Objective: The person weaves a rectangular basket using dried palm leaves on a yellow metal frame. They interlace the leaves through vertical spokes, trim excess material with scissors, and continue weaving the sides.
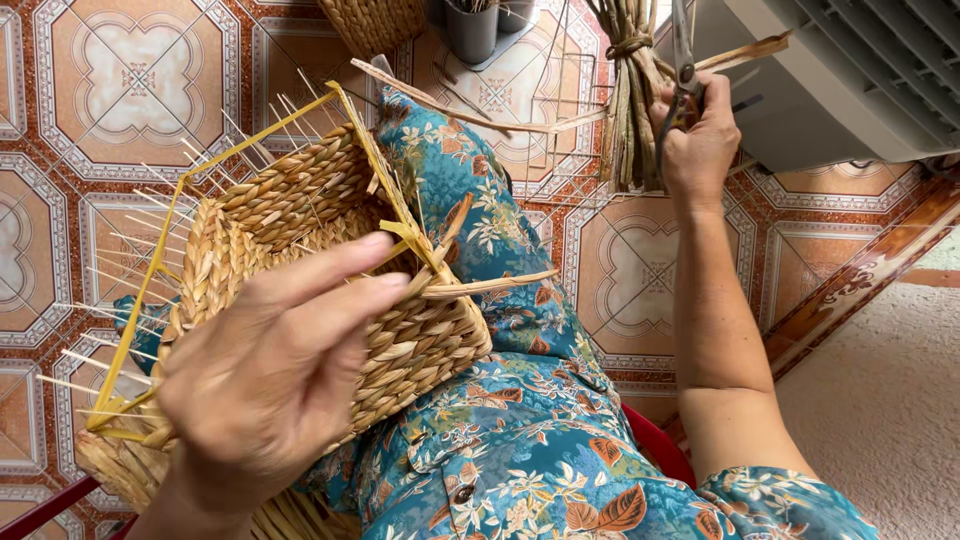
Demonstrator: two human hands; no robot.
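A half-woven straw basket (pixel 330 250) on a yellow wire frame (pixel 155 262) rests on my lap, with thin wire spokes sticking out on the left. My left hand (pixel 265 375) lies over the basket, fingers spread, touching a loose straw strand (pixel 490 285) at the rim. My right hand (pixel 697 140) is raised at the upper right and grips scissors (pixel 683 50) next to a tied bundle of dried straw (pixel 628 95). A long straw strip (pixel 470 105) runs from the basket toward the bundle.
Patterned orange and white floor tiles (pixel 130 80) lie below. A woven basket (pixel 375 22) and a grey holder (pixel 472 28) stand at the top. A white appliance (pixel 850 70) fills the upper right, beige carpet (pixel 880 400) the right. A red seat edge (pixel 655 445) shows under my floral clothing.
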